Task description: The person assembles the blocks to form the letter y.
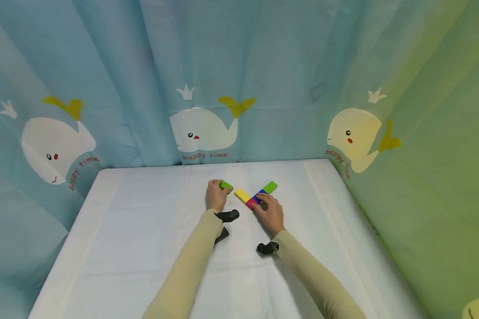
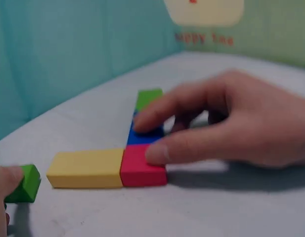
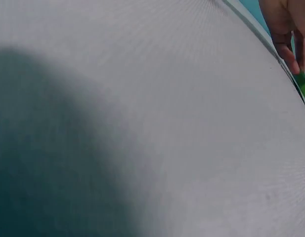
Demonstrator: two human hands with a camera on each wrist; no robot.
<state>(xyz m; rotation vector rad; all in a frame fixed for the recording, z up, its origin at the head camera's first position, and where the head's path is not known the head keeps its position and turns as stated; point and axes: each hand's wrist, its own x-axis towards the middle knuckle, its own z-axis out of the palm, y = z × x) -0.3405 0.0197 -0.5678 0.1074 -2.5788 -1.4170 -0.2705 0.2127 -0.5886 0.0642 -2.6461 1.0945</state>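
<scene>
My left hand [image 1: 217, 195] pinches a green block [image 1: 226, 186], its thumb across the near face in the left wrist view. A short gap to the right lies a yellow block [image 2: 85, 169], end against a red block [image 2: 137, 168]. From the red one, a blue block [image 2: 138, 136] and another green block [image 1: 270, 187] run back to the right, so the row forms an angle. Over that corner, my right hand [image 1: 272, 213] rests with its thumb on the red block and its index fingertip on the blue one. In the right wrist view these four blocks are mostly out of sight.
The blocks lie on a table [image 1: 143, 266] with a white cloth. Behind it hangs a blue curtain [image 1: 287, 79] printed with whales, and a green curtain [image 1: 443, 212] closes the right side. A dark wrist mount [image 1: 227, 215] sits on the left sleeve, another mount [image 1: 267, 248] on the right.
</scene>
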